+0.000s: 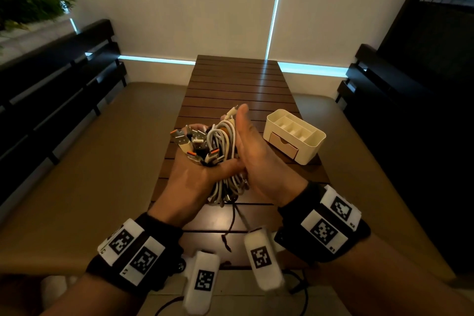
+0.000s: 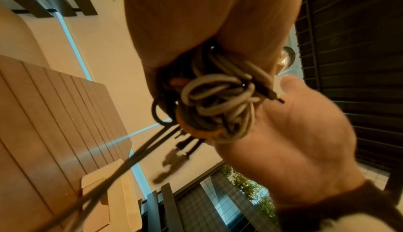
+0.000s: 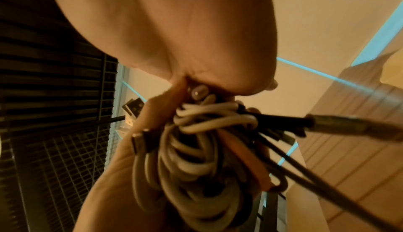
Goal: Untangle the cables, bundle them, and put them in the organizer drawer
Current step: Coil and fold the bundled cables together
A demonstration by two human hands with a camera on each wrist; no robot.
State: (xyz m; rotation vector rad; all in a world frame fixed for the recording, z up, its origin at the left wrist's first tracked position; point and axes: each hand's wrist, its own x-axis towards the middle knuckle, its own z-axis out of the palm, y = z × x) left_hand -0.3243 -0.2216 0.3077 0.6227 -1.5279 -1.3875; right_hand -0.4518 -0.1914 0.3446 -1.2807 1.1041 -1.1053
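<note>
A tangled bundle of white, grey, black and orange cables (image 1: 222, 141) with several USB plugs is held above the slatted wooden table (image 1: 230, 79). My left hand (image 1: 195, 177) cups it from below, palm up, with the thumb laid across the coil. My right hand (image 1: 256, 156) grips its right side, thumb up and fingers wrapped behind. The left wrist view shows the looped cables (image 2: 218, 101) squeezed between both palms. In the right wrist view the cables (image 3: 196, 149) spill down with plugs sticking out. A cream organizer (image 1: 307, 140) with a shut pink drawer (image 1: 283, 143) stands on the table to the right.
Thin dark cable ends (image 1: 230, 226) hang from the bundle over the table's near end. Dark slatted benches (image 1: 64, 90) line both sides, and tan cushions flank the table. A plant (image 1: 28, 0) stands at far left.
</note>
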